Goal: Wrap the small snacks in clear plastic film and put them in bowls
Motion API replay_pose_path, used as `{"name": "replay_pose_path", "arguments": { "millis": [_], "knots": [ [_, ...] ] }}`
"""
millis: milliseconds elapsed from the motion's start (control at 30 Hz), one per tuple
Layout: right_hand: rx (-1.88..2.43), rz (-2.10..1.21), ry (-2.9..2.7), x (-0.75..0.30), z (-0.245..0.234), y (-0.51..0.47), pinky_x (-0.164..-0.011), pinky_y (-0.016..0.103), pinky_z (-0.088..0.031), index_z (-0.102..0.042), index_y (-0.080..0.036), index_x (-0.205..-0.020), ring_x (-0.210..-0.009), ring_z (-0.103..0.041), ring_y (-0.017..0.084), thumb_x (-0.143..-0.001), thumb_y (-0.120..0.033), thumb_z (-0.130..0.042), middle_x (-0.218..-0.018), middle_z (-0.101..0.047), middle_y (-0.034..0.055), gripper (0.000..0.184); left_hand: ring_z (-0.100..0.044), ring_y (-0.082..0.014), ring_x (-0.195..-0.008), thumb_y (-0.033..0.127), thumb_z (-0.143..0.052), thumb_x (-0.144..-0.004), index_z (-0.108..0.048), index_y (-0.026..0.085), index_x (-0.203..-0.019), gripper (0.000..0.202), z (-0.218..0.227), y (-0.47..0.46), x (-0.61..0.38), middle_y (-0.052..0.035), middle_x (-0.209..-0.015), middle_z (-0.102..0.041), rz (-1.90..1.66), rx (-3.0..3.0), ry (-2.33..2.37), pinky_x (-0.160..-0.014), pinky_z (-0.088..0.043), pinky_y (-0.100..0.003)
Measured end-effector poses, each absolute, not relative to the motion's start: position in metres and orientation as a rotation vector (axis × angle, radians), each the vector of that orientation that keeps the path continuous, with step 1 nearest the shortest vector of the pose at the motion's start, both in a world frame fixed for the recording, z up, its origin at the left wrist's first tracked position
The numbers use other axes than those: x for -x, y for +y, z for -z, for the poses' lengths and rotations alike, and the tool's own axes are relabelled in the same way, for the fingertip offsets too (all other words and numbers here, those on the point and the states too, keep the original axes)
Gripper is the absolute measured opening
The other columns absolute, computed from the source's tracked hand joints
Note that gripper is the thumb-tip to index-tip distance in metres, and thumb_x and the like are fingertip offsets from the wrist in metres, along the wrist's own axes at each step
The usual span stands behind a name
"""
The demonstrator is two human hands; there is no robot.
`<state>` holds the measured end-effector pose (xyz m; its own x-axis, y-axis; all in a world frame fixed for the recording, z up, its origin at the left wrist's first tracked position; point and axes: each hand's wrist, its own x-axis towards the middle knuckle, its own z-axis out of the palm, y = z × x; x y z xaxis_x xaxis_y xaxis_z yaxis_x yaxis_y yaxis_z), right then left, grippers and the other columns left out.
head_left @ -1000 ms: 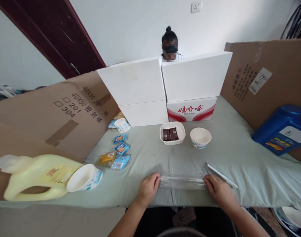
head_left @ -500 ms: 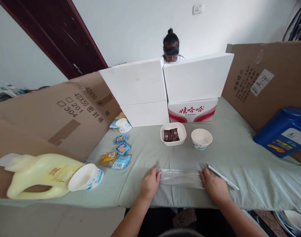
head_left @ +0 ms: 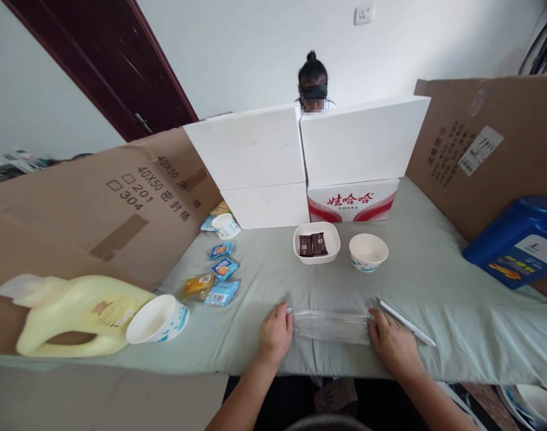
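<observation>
A strip of clear plastic film [head_left: 331, 326] lies flat on the pale green cloth [head_left: 426, 281] near the front edge. My left hand [head_left: 275, 335] pinches its left end, fingers closed on it. At the film's right end, my right hand [head_left: 392, 344] presses down with curled fingers. A white pen-like stick [head_left: 405, 322] lies just right of my right hand. Further back stand a white rectangular dish [head_left: 317, 242] with two brown wrapped bars and a white round bowl [head_left: 368, 251].
Several snack packets [head_left: 217, 278] lie left of centre. A yellow jug [head_left: 70, 311] and a tipped paper cup [head_left: 156, 319] lie at the left, a blue jug [head_left: 518, 242] at the right. White boxes [head_left: 300, 155] and cardboard walls ring the table; a person sits behind the boxes.
Both hands moved slightly forward and closer together, and the film between them looks narrower and more folded. The camera view shifted a little.
</observation>
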<state>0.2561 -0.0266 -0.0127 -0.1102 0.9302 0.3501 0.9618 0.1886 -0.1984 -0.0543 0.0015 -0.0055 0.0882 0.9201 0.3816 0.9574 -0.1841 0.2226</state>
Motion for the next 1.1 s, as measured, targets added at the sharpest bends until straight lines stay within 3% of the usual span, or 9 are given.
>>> {"name": "replay_pose_path", "arguments": {
  "millis": [133,233,367,567,700,800,900,1033,1100],
  "knots": [
    [1.662,0.225,-2.034,-0.243,0.003,-0.029,-0.089,0.046,-0.044,-0.063,-0.017,-0.107,-0.106,-0.056,0.031,-0.093,-0.031,-0.046,-0.109,-0.064,0.0136,0.027,-0.057,-0.03,-0.108,0.016,-0.051,-0.086,-0.063,0.017,-0.109,0.026,-0.01,-0.008,0.026,-0.0134,-0.112,-0.062,0.735,2.27,-1.8,-0.09,-0.049,-0.047],
    [1.445,0.234,-2.184,-0.222,0.0,-0.03,-0.103,0.048,-0.035,-0.062,-0.019,-0.115,-0.126,-0.044,0.03,-0.092,-0.025,-0.047,-0.126,-0.06,0.0107,0.028,-0.044,-0.0323,-0.129,0.018,-0.049,-0.088,-0.057,0.017,-0.124,0.037,-0.01,-0.019,-0.006,-0.0127,-0.135,-0.052,0.687,2.507,-1.591,-0.102,-0.041,-0.052],
    [1.284,0.189,-2.417,-0.207,0.012,-0.032,-0.11,0.048,-0.027,-0.04,-0.016,-0.142,-0.138,-0.032,0.027,-0.093,-0.034,-0.046,-0.145,-0.046,0.0101,0.052,-0.029,-0.033,-0.141,0.027,-0.05,-0.09,-0.034,0.016,-0.146,0.058,0.003,-0.028,-0.024,-0.0122,-0.153,-0.032,0.449,2.721,-1.5,-0.109,-0.034,-0.054],
    [1.494,0.127,-2.38,-0.243,0.025,-0.05,-0.11,0.052,-0.027,-0.022,-0.018,-0.151,-0.141,-0.027,0.028,-0.094,-0.042,-0.044,-0.152,-0.034,0.0111,0.065,-0.02,-0.0325,-0.144,0.048,-0.05,-0.092,-0.021,0.023,-0.151,0.071,0.018,-0.027,0.031,-0.0126,-0.157,-0.02,0.342,2.661,-1.59,-0.111,-0.028,-0.054],
    [1.497,0.174,-2.39,-0.27,0.024,-0.068,-0.111,0.051,-0.027,-0.021,-0.021,-0.151,-0.141,-0.028,0.028,-0.092,-0.043,-0.047,-0.152,-0.035,0.0091,0.068,-0.023,-0.0354,-0.142,0.05,-0.046,-0.093,-0.025,0.018,-0.15,0.069,0.019,-0.025,0.06,-0.017,-0.155,-0.026,0.398,2.507,-1.689,-0.109,-0.028,-0.057],
    [1.472,0.185,-2.421,-0.281,0.025,-0.078,-0.11,0.048,-0.029,-0.024,-0.023,-0.15,-0.14,-0.029,0.027,-0.09,-0.046,-0.05,-0.151,-0.036,0.0079,0.069,-0.032,-0.0395,-0.136,0.046,-0.048,-0.092,-0.037,0.012,-0.143,0.062,0.008,-0.03,0.047,-0.0215,-0.146,-0.039,0.568,2.414,-1.738,-0.105,-0.032,-0.06],
    [1.424,0.142,-2.427,-0.286,0.026,-0.085,-0.107,0.049,-0.034,-0.034,-0.024,-0.147,-0.138,-0.033,0.03,-0.085,-0.049,-0.058,-0.149,-0.041,0.009,0.071,-0.051,-0.0321,-0.119,0.032,-0.048,-0.093,-0.051,0.016,-0.129,0.04,-0.009,-0.046,0.01,-0.0176,-0.127,-0.056,0.782,2.589,-1.65,-0.099,-0.041,-0.051],
    [1.362,-0.043,-2.367,-0.287,0.014,-0.093,-0.101,0.048,-0.04,-0.064,-0.031,-0.115,-0.132,-0.043,0.029,-0.085,-0.026,-0.058,-0.135,-0.056,0.004,0.031,-0.056,-0.0276,-0.103,0.039,-0.062,-0.083,-0.053,0.018,-0.124,0.047,-0.014,-0.067,-0.041,-0.0127,-0.113,-0.061,0.777,3.133,-1.2,-0.092,-0.048,-0.044],
    [1.314,-0.184,-2.354,-0.285,0.002,-0.096,-0.099,0.047,-0.044,-0.068,-0.031,-0.097,-0.129,-0.046,0.029,-0.085,-0.022,-0.055,-0.129,-0.06,0.0029,0.019,-0.057,-0.0275,-0.098,0.041,-0.064,-0.082,-0.055,0.018,-0.121,0.046,-0.006,-0.072,-0.055,-0.0111,-0.105,-0.064,0.713,3.208,-1.092,-0.087,-0.049,-0.043]
  ]
}}
